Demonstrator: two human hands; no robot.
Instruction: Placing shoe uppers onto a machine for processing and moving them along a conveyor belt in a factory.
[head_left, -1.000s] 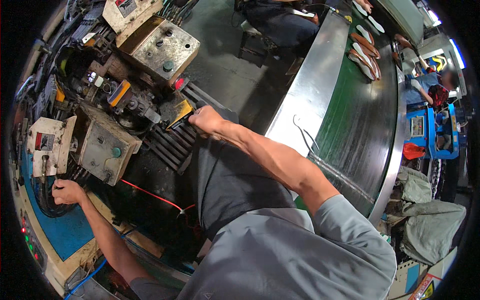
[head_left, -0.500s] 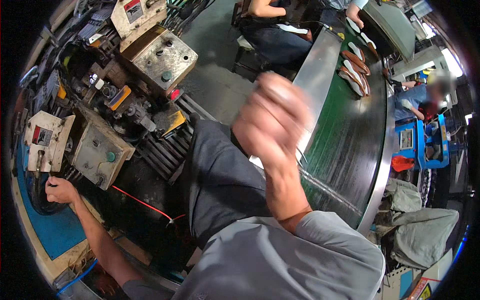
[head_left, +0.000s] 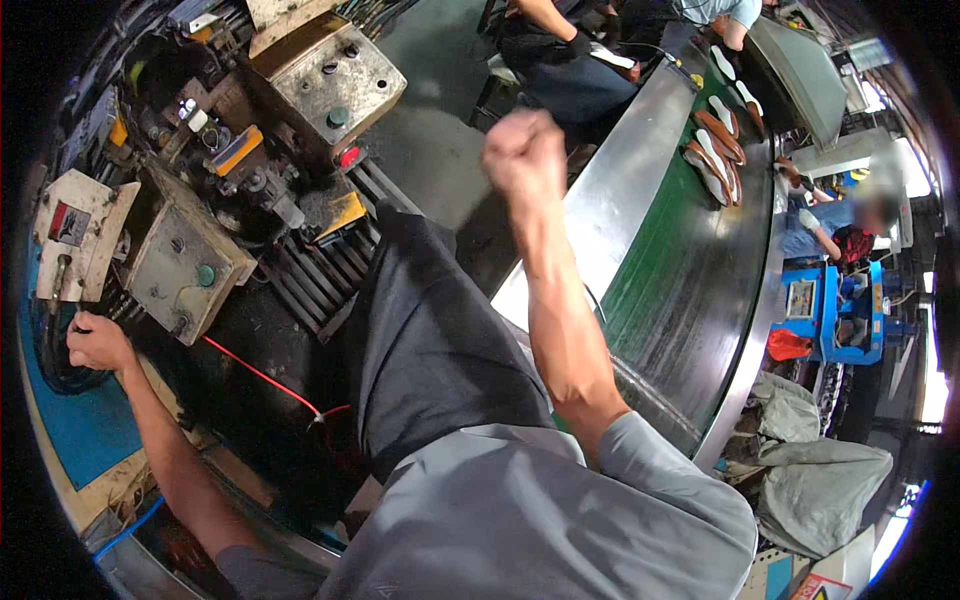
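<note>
My left hand is at the far left, its fingers curled closed beside the black hoses below a machine head. Whether it grips a hose or something small is hidden. My right hand is raised in front of me, over the grey floor just left of the conveyor's metal edge. Its fingers are folded into a fist, slightly blurred, and I cannot make out anything in it. The machine nearest my left hand has a worn metal control box with a green button.
A second control box stands farther off, with a red button on its corner. On the green conveyor belt lie several brown-and-white shoes. Co-workers sit at the far end and right. Grey cloth covers hang at right; a red cord crosses below.
My right hand has moved up and away from me, still closed. My left hand stays by the hoses. The whole view has shifted slightly.
</note>
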